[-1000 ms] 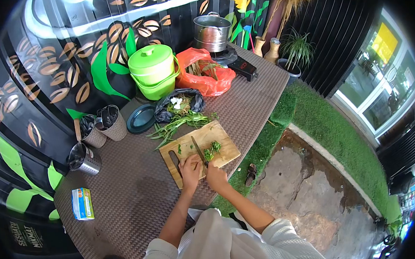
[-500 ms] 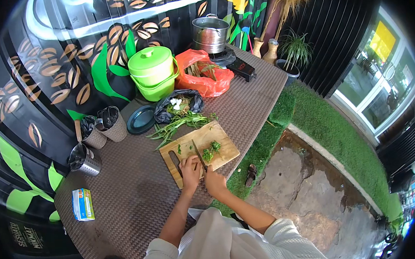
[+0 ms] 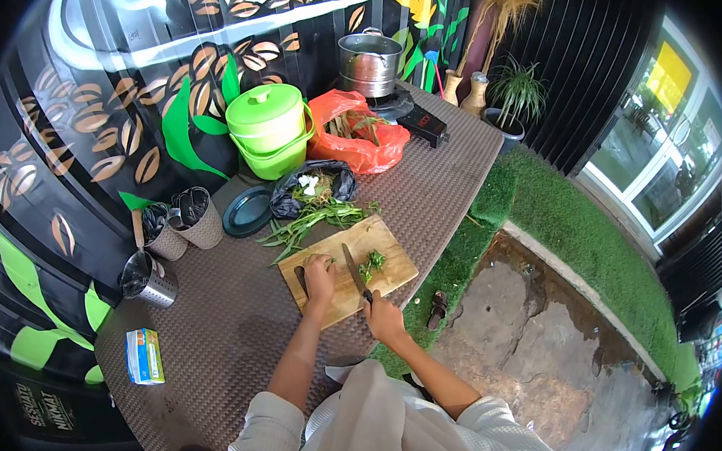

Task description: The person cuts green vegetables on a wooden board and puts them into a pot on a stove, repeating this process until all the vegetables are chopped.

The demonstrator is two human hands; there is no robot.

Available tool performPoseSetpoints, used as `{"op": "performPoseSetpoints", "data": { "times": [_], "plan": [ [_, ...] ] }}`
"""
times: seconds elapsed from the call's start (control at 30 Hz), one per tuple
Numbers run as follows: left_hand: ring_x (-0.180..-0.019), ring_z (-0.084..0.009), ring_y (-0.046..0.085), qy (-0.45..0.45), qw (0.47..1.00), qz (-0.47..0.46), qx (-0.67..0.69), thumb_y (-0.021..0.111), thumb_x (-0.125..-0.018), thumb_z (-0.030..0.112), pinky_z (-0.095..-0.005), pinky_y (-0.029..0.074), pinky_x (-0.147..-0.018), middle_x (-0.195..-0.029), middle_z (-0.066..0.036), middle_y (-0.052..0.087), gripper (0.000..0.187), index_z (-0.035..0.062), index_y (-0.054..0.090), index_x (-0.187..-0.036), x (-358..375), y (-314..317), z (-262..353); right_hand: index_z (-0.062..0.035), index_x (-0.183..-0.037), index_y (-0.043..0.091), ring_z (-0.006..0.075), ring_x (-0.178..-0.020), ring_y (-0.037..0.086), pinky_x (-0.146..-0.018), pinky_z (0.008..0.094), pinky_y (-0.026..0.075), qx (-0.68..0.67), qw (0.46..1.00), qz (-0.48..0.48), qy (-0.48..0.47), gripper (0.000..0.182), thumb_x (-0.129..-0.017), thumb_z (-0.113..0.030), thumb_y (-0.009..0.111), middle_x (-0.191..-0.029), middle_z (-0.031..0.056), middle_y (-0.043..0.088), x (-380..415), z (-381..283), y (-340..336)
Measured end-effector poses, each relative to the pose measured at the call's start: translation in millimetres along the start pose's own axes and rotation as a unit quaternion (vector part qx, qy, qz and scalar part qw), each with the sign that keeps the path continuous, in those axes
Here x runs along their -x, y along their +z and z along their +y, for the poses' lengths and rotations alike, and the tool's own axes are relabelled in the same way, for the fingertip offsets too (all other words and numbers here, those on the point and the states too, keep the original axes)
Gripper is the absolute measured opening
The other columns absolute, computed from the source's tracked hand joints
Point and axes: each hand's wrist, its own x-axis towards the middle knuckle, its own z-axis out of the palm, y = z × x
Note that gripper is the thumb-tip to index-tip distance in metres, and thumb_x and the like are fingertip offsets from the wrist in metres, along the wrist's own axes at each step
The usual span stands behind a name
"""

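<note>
My right hand (image 3: 384,317) is wrapped round the dark handle of a kitchen knife (image 3: 353,266). Its blade points away from me, low over a wooden cutting board (image 3: 391,242). To the right of the blade lies a small heap of chopped green leaves (image 3: 372,264). My left hand (image 3: 321,281) rests on the left part of the board, beside its handle slot, fingers drawn together with a bit of green at the tips; what they hold is too small to make out. Long green stems and leaves (image 3: 315,222) lie just behind the board.
Behind the greens are a black plastic bag (image 3: 342,181), a dark plate (image 3: 248,211), a green lidded bucket (image 3: 268,132) and a red bag (image 3: 381,150). A steel pot (image 3: 370,64) stands on a portable stove (image 3: 423,125). Utensil holders (image 3: 195,219) and a tissue pack (image 3: 144,356) are left.
My left hand has moved up and left, away from the knife, over the small leaf bits. The knife has shifted slightly right with my right hand, which has moved a little down and right.
</note>
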Motion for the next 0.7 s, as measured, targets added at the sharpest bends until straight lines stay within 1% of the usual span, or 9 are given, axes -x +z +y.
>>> {"op": "performPoseSetpoints", "data": {
  "times": [0.23,0.3,0.33,0.4,0.43,0.5,0.53,0.6,0.7],
  "plan": [
    [-0.087,-0.0337,0.059,0.041,0.998,-0.049,0.027,0.061,-0.077,-0.002,-0.0403,0.047,-0.077,-0.084,-0.017,0.062,0.01,-0.0013,0.065,-0.086,10,-3,7,-0.0008,-0.102,0.042,0.0443,-0.074,0.063,-0.067,0.0532,0.05,0.043,0.998,-0.032,0.023,0.031,-0.094,-0.031,0.043,-0.077,0.0261,0.064,-10,-5,2],
    [-0.084,-0.0337,0.059,0.06,0.985,-0.137,0.092,0.062,-0.076,-0.002,-0.0409,0.046,-0.076,-0.08,-0.018,0.061,0.01,-0.0012,0.064,-0.086,21,-7,13,-0.0008,-0.103,0.042,0.0441,-0.075,0.064,-0.067,0.053,0.05,0.046,0.998,-0.043,0.021,0.032,-0.095,-0.032,0.043,-0.078,0.026,0.064,-15,-4,-3],
    [-0.084,-0.0337,0.059,0.059,0.984,-0.138,0.091,0.062,-0.076,-0.002,-0.0409,0.046,-0.076,-0.08,-0.018,0.061,0.01,-0.0012,0.064,-0.086,25,-10,21,-0.0006,-0.103,0.042,0.0436,-0.075,0.064,-0.067,0.0526,0.05,0.052,0.998,-0.043,0.011,0.032,-0.095,-0.032,0.042,-0.08,0.0258,0.064,-16,-4,-7],
    [-0.082,-0.0326,0.059,-0.014,0.981,-0.147,0.124,0.064,-0.075,-0.001,-0.0404,0.047,-0.074,-0.079,-0.017,0.061,0.009,-0.0018,0.063,-0.083,35,-12,31,-0.0005,-0.104,0.042,0.0432,-0.076,0.064,-0.067,0.0523,0.051,0.059,0.997,-0.045,0.002,0.033,-0.095,-0.032,0.042,-0.081,0.0255,0.064,-17,-3,-10],
    [-0.082,-0.0326,0.059,-0.016,0.981,-0.147,0.127,0.064,-0.075,-0.001,-0.0404,0.047,-0.074,-0.079,-0.017,0.061,0.009,-0.0018,0.063,-0.083,39,-9,29,-0.0003,-0.105,0.043,0.0429,-0.076,0.064,-0.067,0.0521,0.051,0.072,0.996,-0.05,-0.002,0.032,-0.095,-0.031,0.042,-0.082,0.0251,0.064,-16,-2,-11],
    [-0.08,-0.0317,0.06,-0.073,0.96,-0.104,0.251,0.068,-0.072,-0.002,-0.0391,0.048,-0.07,-0.08,-0.017,0.061,0.009,-0.0028,0.063,-0.08,39,-4,27,-0.0001,-0.105,0.043,0.0425,-0.077,0.064,-0.067,0.0519,0.051,0.085,0.995,-0.055,-0.008,0.032,-0.095,-0.031,0.042,-0.082,0.0247,0.065,-14,-3,-14],
    [-0.08,-0.0317,0.06,-0.073,0.959,-0.103,0.252,0.068,-0.072,-0.002,-0.0391,0.048,-0.07,-0.08,-0.017,0.061,0.009,-0.0028,0.063,-0.08,39,-2,24,0.0001,-0.105,0.043,0.0417,-0.077,0.065,-0.067,0.0512,0.051,0.091,0.994,-0.061,-0.008,0.032,-0.094,-0.03,0.043,-0.082,0.0243,0.065,-13,-4,-15],
    [-0.078,-0.0309,0.06,0.05,0.992,-0.022,0.111,0.07,-0.069,-0.003,-0.038,0.049,-0.068,-0.079,-0.017,0.062,0.01,-0.0033,0.065,-0.078,37,-4,24,0.0003,-0.104,0.043,0.0409,-0.077,0.065,-0.066,0.0505,0.051,0.098,0.993,-0.068,-0.009,0.031,-0.094,-0.029,0.044,-0.082,0.024,0.065,-9,-7,-20],
    [-0.077,-0.0324,0.06,0.064,0.994,-0.013,0.09,0.071,-0.067,-0.003,-0.0396,0.048,-0.071,-0.078,-0.017,0.063,0.011,-0.0028,0.067,-0.078,40,-11,33,0.0008,-0.102,0.044,0.0387,-0.076,0.066,-0.065,0.0482,0.052,0.133,0.988,-0.071,-0.022,0.029,-0.093,-0.027,0.046,-0.082,0.023,0.065,-7,-13,-32]
  ]
}}
